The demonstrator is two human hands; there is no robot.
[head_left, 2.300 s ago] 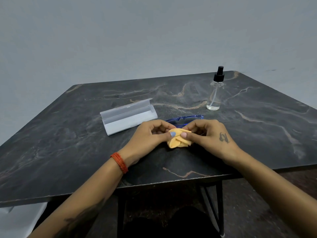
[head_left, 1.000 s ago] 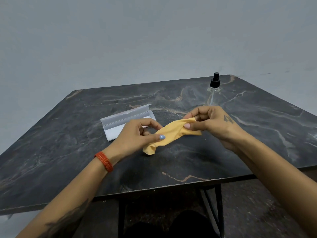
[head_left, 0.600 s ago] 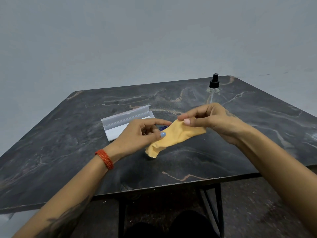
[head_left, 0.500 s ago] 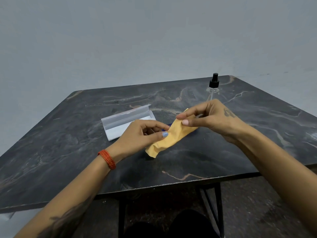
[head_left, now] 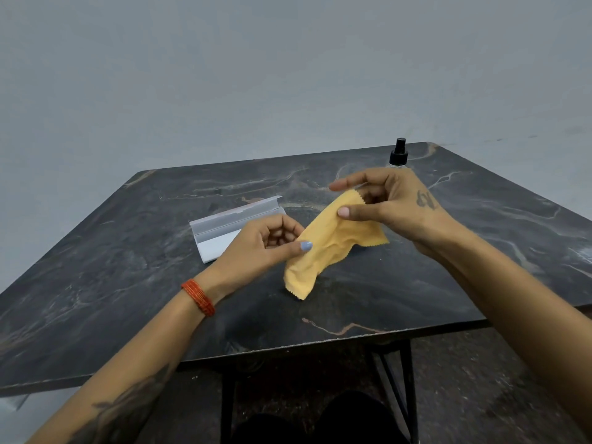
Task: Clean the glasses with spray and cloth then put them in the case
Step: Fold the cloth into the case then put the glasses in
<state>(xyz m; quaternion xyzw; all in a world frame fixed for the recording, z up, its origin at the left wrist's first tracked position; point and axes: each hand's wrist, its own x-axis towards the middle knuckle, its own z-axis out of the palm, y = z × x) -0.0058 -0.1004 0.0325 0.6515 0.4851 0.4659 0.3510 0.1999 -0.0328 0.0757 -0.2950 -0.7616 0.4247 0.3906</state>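
A: Cloth (head_left: 330, 245) position?
B: Held above table (head_left: 112, 267), mid-surface, well inside the near edge. Long axis: lower-left to upper-right.
A: Fingers?
B: Left hand (head_left: 266, 248) and right hand (head_left: 394, 203) each pinch cloth. Case (head_left: 224, 225) lies open behind the left hand.

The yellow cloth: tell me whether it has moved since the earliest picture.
Yes. The yellow cloth was bunched on the table in front of the open case; now both hands hold it lifted and unfolded, right of the case.

On the table (head_left: 128, 267), the case (head_left: 224, 232) lies left; the spray bottle (head_left: 398, 154) stands far right, seemingly behind the right hand (head_left: 394, 206)
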